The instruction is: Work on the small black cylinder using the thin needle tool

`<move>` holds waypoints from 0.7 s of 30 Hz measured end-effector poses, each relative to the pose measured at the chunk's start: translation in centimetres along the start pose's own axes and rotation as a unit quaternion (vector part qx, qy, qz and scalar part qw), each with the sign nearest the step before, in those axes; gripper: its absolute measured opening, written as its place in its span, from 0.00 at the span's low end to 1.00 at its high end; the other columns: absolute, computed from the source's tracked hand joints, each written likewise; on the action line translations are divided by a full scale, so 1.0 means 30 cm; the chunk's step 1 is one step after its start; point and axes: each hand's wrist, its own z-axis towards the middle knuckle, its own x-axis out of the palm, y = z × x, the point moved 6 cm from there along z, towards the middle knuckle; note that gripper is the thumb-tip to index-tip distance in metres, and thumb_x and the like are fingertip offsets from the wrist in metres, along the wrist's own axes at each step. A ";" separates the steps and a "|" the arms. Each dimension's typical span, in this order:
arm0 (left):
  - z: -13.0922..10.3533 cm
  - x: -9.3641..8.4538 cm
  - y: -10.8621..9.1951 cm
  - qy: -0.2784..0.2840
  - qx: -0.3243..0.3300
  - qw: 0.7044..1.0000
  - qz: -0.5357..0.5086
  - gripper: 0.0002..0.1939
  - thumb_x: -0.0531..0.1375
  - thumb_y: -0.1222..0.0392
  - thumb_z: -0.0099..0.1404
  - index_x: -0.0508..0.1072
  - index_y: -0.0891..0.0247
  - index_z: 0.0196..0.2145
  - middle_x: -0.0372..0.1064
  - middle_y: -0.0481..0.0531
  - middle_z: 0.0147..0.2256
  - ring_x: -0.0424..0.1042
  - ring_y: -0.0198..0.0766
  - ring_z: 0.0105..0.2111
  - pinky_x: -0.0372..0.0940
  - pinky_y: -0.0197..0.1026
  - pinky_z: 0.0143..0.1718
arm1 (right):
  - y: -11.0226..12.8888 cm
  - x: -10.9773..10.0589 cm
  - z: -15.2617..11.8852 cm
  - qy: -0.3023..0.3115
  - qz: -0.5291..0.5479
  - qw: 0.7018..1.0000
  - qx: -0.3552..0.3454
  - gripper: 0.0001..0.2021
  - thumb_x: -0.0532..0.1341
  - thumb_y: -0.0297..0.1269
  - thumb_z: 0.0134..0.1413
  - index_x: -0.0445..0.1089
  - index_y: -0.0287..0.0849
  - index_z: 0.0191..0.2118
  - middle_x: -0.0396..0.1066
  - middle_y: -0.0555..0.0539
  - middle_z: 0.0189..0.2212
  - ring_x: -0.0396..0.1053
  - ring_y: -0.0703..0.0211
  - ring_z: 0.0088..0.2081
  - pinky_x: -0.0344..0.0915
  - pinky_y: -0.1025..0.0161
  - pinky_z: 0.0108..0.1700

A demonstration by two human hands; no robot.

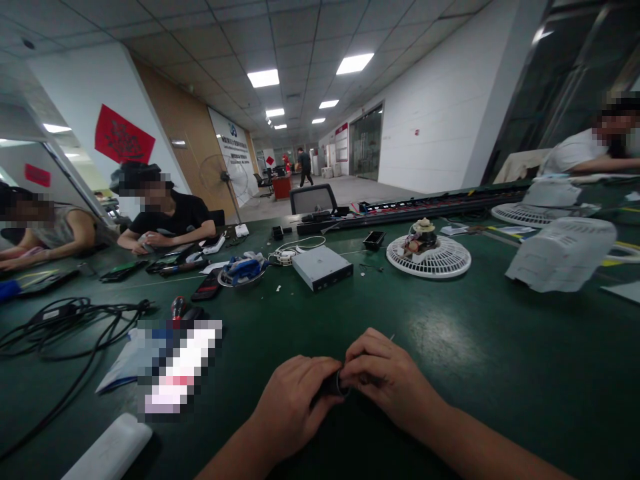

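Note:
Low over the green table, my left hand (293, 399) is closed around a small dark round part (331, 385) with a thin rim. Most of that part is covered by the fingers, so its kind is unclear. My right hand (387, 375) is closed, its fingertips pinched together at the rim. A thin, pale tip (393, 337) pokes out above the right knuckles; what it belongs to is hidden.
Ahead lie a grey optical drive (323, 267), a bowl of blue cloth (243, 269) and a white fan grille with a motor (429, 256). A white housing (563, 255) stands right. Left are black cables (95, 327) and a lit, pixelated screen (184, 369). Several people sit around.

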 end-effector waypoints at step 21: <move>-0.009 0.010 -0.015 0.030 0.018 0.998 -0.055 0.18 0.59 0.63 0.70 0.63 0.59 0.55 0.74 0.55 0.49 0.75 0.42 0.47 0.71 0.42 0.47 | 0.015 -0.026 0.012 0.034 -0.064 0.996 -0.054 0.08 0.65 0.42 0.60 0.75 0.44 0.33 0.75 0.50 0.24 0.65 0.57 0.30 0.59 0.59 0.33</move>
